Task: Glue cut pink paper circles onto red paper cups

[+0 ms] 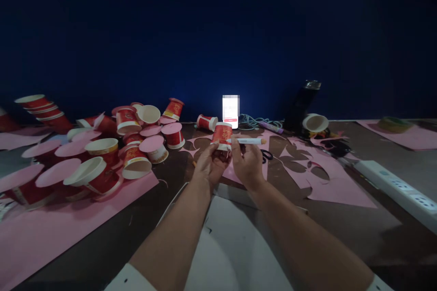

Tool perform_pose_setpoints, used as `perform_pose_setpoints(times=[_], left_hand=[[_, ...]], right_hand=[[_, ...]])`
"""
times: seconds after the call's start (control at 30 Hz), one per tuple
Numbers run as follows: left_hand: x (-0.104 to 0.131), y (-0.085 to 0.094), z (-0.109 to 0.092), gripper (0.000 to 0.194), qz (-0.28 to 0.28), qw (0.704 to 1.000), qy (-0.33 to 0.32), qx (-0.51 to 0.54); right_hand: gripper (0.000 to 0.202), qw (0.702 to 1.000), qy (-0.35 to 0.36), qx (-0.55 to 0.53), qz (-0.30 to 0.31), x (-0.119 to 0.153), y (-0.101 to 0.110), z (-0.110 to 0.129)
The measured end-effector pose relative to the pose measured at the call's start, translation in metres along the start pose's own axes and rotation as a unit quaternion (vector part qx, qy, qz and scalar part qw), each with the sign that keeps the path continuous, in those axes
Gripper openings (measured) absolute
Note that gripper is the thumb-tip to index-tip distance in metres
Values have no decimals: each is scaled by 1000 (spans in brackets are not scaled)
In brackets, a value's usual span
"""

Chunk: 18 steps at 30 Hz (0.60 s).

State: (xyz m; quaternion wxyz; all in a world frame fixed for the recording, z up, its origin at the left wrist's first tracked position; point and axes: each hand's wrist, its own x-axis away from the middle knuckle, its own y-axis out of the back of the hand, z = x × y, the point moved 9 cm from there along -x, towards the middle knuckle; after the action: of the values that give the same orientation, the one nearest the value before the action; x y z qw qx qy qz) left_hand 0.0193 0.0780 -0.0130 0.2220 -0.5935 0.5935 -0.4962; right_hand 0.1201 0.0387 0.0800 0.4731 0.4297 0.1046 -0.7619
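Observation:
A red paper cup (pixel 222 133) with a white rim is turned rim-down in my left hand (pixel 212 163), whose fingers are closed around its lower part. My right hand (pixel 248 160) grips a white marker (pixel 251 141) with an orange-yellow end pointing right. The marker's other end lies close against the cup's side; whether it touches cannot be made out. Just behind the cup stands a lit phone (pixel 231 111). Under my hands lies pink paper (pixel 235 175), and black scissor handles (pixel 268 156) show beside my right hand.
Many red cups (pixel 128 120), several capped with pink paper discs (pixel 58 173), crowd the left. Cut pink paper (pixel 336 186) is spread right. A white power strip (pixel 398 188), a tipped cup (pixel 316 122), a dark bottle-like object (pixel 302 104) and a cable (pixel 252 122) are there too.

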Motion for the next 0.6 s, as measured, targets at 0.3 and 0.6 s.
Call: perform_pose_setpoints(times=[0.3, 0.6], left_hand=[[-2, 2, 1, 11, 0, 1000, 12, 5], [-1, 1, 2, 16, -3, 1000, 26, 15]], right_hand=[[20, 1000, -4, -1, -4, 1, 1, -1], [20, 1000, -7, 15, -7, -1, 2, -1]])
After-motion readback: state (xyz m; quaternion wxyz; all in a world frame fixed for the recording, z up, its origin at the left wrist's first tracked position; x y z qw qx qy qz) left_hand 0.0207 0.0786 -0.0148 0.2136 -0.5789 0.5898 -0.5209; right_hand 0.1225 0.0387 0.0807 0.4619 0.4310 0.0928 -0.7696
